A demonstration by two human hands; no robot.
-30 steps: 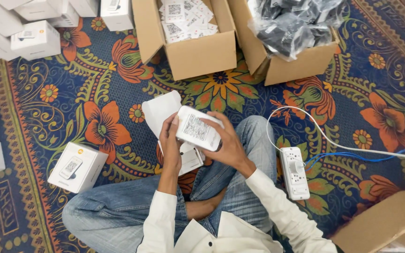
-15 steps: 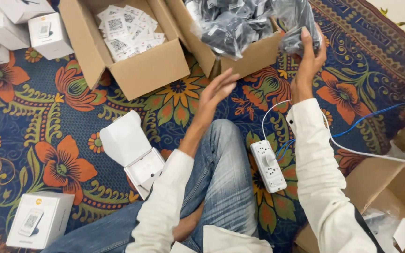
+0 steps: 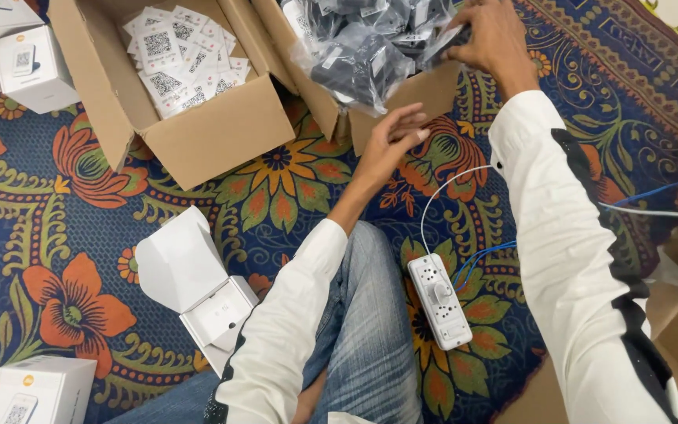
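Head view: black plastic-wrapped packets (image 3: 370, 47) fill a cardboard box (image 3: 402, 98) on the patterned carpet (image 3: 64, 204), and the right hand (image 3: 492, 35) reaches in, its grip closed on one packet at the top of the pile. The left hand (image 3: 392, 141) hangs with fingers loose and empty against the box's front wall. The step looks like picking out a packet; lifting it free of the crinkled pile would seem to need a firm pinch. Nearby stand a box of printed cards (image 3: 178, 55), an opened white carton (image 3: 198, 283) and a white power strip (image 3: 439, 302).
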